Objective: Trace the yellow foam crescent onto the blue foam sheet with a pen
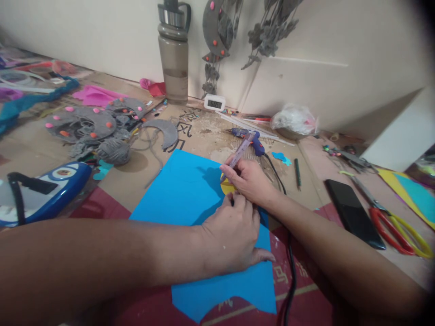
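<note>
My right hand [251,179] is closed round a pale purple pen [244,147], its tip down at the edge of a small yellow paper piece [227,186]. That piece lies on a large blue paper sheet [170,199] and is partly covered by my fingers. My left hand [234,231] presses down just in front of it, fingertips bent and holding the yellow piece against the sheet, thumb stretched to the right. Faint curved lines show on the upper part of the blue sheet. Its near edge has a curved cut-out.
Behind the sheet lie a blue glue gun [258,144], a white digital clock [215,103] and a water bottle [173,63]. Grey moon shapes [163,131] and yarn [113,151] are on the left. A black phone [353,213], scissors [390,226] and a pencil [297,174] lie right.
</note>
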Motion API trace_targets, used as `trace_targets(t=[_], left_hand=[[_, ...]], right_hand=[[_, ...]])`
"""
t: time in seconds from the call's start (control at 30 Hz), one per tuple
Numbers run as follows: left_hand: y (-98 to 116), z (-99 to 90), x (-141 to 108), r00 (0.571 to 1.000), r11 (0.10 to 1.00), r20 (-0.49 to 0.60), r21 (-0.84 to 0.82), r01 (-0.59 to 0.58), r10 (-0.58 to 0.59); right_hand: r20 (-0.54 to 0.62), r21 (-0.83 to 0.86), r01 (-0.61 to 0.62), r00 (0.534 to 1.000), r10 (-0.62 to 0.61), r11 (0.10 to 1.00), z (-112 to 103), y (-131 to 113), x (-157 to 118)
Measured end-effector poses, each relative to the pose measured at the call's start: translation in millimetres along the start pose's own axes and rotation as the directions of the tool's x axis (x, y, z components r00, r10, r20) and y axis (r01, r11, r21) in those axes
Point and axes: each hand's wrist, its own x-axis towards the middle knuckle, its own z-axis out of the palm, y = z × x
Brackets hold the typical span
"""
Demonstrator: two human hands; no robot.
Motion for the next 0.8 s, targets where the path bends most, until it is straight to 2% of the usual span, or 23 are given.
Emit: trace_targets(t=[0.47, 0.8], left_hand=[[0.6, 1.6, 0.5, 1.0, 1.0, -0.023, 0.003, 0.018, -0.018], [2.2, 2.1, -0.3, 0.999, 0.999, -0.019, -0.02, 0.026, -0.026]], right_hand=[[-0.047, 0.025, 0.015, 0.999, -0.013, 1.0, 3.6, 7.8, 1.8], [-0.095, -0.016, 0.048, 0.994, -0.05, 0.999, 4.5, 9.2, 3.9]])
